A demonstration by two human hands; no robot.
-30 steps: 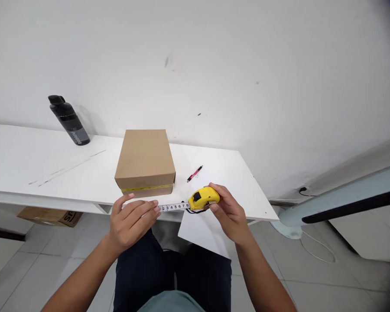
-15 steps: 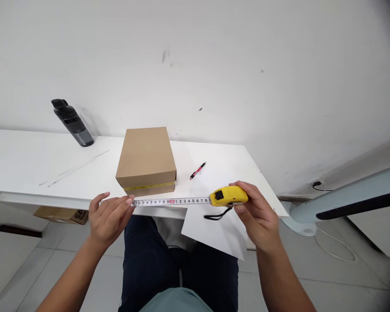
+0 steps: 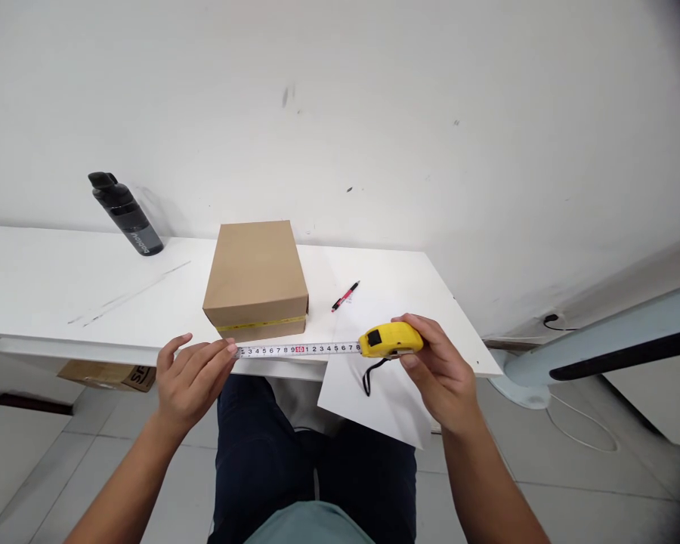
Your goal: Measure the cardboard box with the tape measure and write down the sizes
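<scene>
Now longer than a second ago, white numbered tape [image 3: 300, 350], end pinched by left hand [image 3: 188, 379], yellow rounded plastic case [image 3: 394, 339] clamped in right hand [image 3: 444, 375], apparently outspans the brown cardboard box [image 3: 257, 266] behind it.

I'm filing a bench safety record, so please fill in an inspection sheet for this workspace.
Surface: white table, dark streaks on its left part.
Job's things: yellow tape measure case, its blade drawn out in front of a cardboard box; contact with the box cannot be told.
Clutter: black bottle, pen, white paper overhanging the front edge.
Hands: left hand pinches the blade's free end; right hand grips the case.
Cables: dark plug by the wall, pale cable on the floor.
Surroundings: marked wall, tiled floor, carton below the table.
</scene>
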